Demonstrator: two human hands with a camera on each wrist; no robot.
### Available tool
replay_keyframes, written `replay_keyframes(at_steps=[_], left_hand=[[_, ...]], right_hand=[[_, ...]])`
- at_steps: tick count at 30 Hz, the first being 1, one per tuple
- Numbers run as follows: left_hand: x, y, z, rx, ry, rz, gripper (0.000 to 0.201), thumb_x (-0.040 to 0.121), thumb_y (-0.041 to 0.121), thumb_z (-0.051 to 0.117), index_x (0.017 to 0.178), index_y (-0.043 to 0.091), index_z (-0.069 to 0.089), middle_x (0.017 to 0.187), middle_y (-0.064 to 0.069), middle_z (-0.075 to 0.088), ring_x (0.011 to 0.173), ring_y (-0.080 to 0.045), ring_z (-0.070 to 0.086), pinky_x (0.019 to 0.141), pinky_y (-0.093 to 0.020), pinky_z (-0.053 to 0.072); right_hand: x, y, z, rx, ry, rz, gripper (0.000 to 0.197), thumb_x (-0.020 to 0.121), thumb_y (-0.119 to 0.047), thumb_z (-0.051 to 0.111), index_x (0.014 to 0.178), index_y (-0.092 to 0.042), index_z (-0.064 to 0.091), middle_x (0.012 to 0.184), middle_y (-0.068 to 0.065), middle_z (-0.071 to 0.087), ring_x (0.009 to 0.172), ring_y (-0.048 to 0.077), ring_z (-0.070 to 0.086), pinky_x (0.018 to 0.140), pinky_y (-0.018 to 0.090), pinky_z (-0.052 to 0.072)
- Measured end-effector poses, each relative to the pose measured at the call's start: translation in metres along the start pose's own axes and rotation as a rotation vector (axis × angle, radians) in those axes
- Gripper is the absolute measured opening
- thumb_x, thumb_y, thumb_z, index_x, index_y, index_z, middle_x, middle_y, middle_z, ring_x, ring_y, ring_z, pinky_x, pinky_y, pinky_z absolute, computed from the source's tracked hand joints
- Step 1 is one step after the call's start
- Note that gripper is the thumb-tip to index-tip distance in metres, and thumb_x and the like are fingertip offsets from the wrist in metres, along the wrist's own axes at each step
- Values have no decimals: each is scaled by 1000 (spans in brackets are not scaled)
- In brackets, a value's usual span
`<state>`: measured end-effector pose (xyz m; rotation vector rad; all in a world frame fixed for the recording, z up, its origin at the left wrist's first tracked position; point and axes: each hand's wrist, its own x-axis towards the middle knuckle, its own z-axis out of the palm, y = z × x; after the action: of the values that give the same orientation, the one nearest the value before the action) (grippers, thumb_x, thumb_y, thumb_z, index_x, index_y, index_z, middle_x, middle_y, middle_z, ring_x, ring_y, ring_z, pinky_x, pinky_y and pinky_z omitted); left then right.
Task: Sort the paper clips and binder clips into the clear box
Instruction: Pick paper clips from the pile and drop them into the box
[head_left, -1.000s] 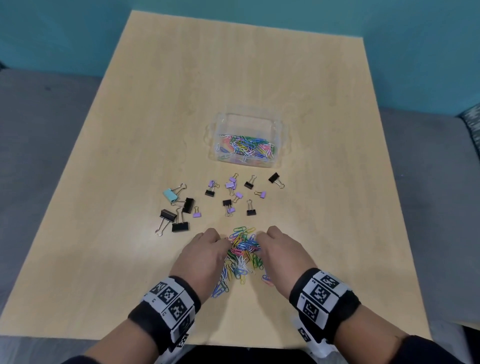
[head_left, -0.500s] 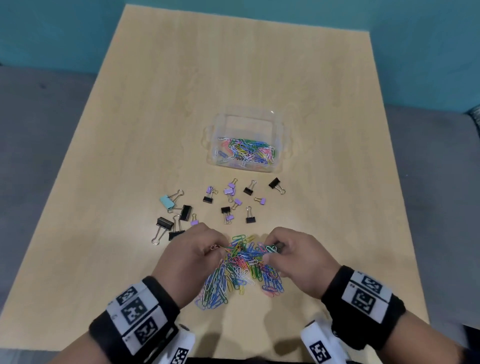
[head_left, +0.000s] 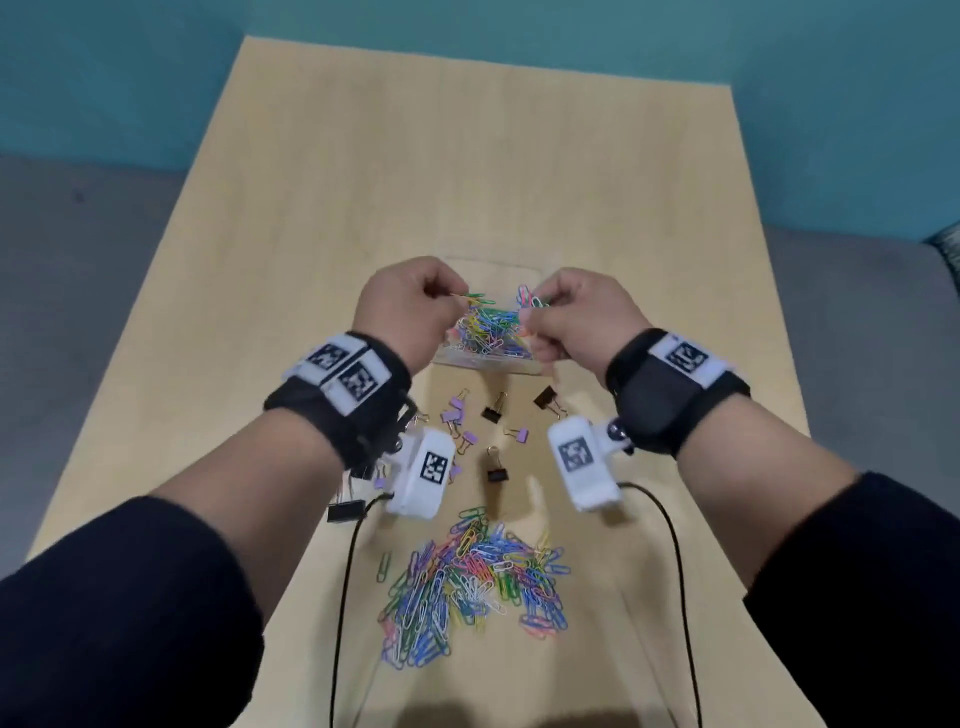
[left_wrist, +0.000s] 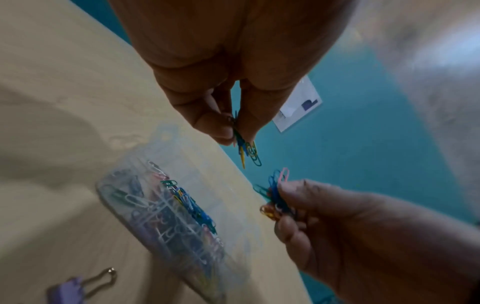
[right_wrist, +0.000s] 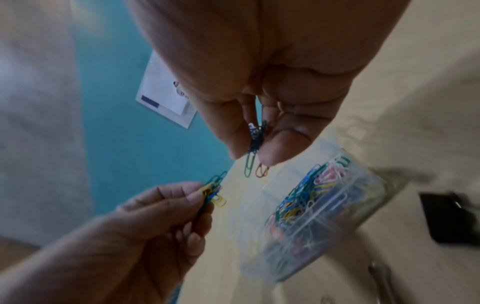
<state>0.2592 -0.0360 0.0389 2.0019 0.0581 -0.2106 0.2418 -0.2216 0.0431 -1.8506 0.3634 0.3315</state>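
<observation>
Both hands hover above the clear box (head_left: 483, 364), which holds many coloured paper clips. My left hand (head_left: 415, 306) pinches a small bunch of paper clips (left_wrist: 246, 150) between thumb and fingers. My right hand (head_left: 576, 317) pinches another bunch of clips (right_wrist: 255, 144). A large pile of coloured paper clips (head_left: 467, 582) lies on the table near me. Purple and black binder clips (head_left: 493, 415) are scattered between the pile and the box.
The wooden table (head_left: 311, 208) stretches far beyond the box. A black binder clip (head_left: 345, 510) lies left of the pile, partly under my left wrist camera. Two black cables (head_left: 675, 571) hang from the wrist cameras over the near table. A teal wall stands behind.
Both hands have lifted from the near pile, each pinching a bunch of paper clips, and have moved forward to above the clear box.
</observation>
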Motion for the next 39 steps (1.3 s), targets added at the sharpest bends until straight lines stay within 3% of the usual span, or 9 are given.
replay_keyframes(at_steps=[3, 6, 10, 18, 22, 25, 28, 33, 39], left_hand=[[13, -2, 10, 131, -116, -15, 10, 81, 13, 68, 89, 18, 69, 76, -3, 65, 62, -18, 60, 69, -37, 55], [2, -10, 3, 376, -165, 3, 25, 85, 26, 64, 110, 22, 67, 98, 0, 66, 86, -17, 62, 83, -31, 49], [-54, -21, -12, 461, -180, 15, 28, 87, 32, 59, 113, 24, 64, 107, 2, 63, 91, -17, 61, 85, -30, 47], [-184, -81, 20, 724, -435, 310, 39, 86, 26, 56, 123, 14, 57, 127, -6, 57, 115, -24, 51, 100, -34, 43], [-186, -98, 37, 879, -470, 335, 52, 91, 30, 27, 137, 10, 43, 142, -7, 44, 130, -26, 39, 104, -40, 38], [-186, -99, 34, 879, -481, 350, 49, 91, 31, 28, 128, 12, 54, 130, -3, 57, 121, -26, 49, 96, -41, 46], [-197, -96, 14, 816, -412, 356, 35, 87, 31, 45, 116, 16, 60, 115, 1, 62, 105, -25, 55, 85, -39, 51], [-234, -109, -12, 755, -360, 52, 79, 68, 49, 71, 134, 27, 33, 120, 4, 40, 100, -21, 38, 85, -33, 45], [-231, -109, 20, 749, -312, 90, 81, 70, 38, 74, 138, 23, 34, 116, 2, 40, 95, -19, 35, 84, -33, 44]], right_hand=[[17, -5, 4, -161, -42, 20, 11, 82, -14, 71, 88, -13, 62, 82, 22, 70, 59, 24, 65, 69, 51, 58], [11, -1, -4, -472, -56, -15, 38, 84, -29, 66, 118, -13, 60, 103, 8, 67, 85, 24, 66, 83, 44, 54], [-44, 28, -9, -756, -44, -203, 27, 89, -27, 54, 110, -14, 63, 105, 7, 65, 98, 28, 60, 81, 35, 46], [-152, 110, 39, -1019, -442, -407, 45, 88, -25, 28, 129, -12, 43, 127, 4, 48, 121, 26, 42, 100, 38, 41], [-156, 130, 52, -1110, -401, -425, 60, 84, -18, 47, 140, -3, 35, 144, 12, 40, 136, 32, 32, 107, 42, 37], [-164, 129, 51, -1144, -411, -442, 57, 80, -19, 56, 134, -6, 45, 137, 8, 49, 129, 31, 43, 98, 41, 46], [-174, 124, 37, -1109, -382, -416, 49, 84, -26, 41, 132, -14, 43, 132, 3, 49, 119, 29, 46, 93, 41, 48], [-195, 133, 20, -997, -217, -104, 71, 84, -49, 54, 142, -30, 19, 130, -4, 35, 111, 23, 41, 85, 36, 47], [-190, 130, 60, -1016, -254, -146, 82, 82, -43, 62, 146, -33, 12, 134, 1, 26, 113, 24, 33, 88, 33, 45]])
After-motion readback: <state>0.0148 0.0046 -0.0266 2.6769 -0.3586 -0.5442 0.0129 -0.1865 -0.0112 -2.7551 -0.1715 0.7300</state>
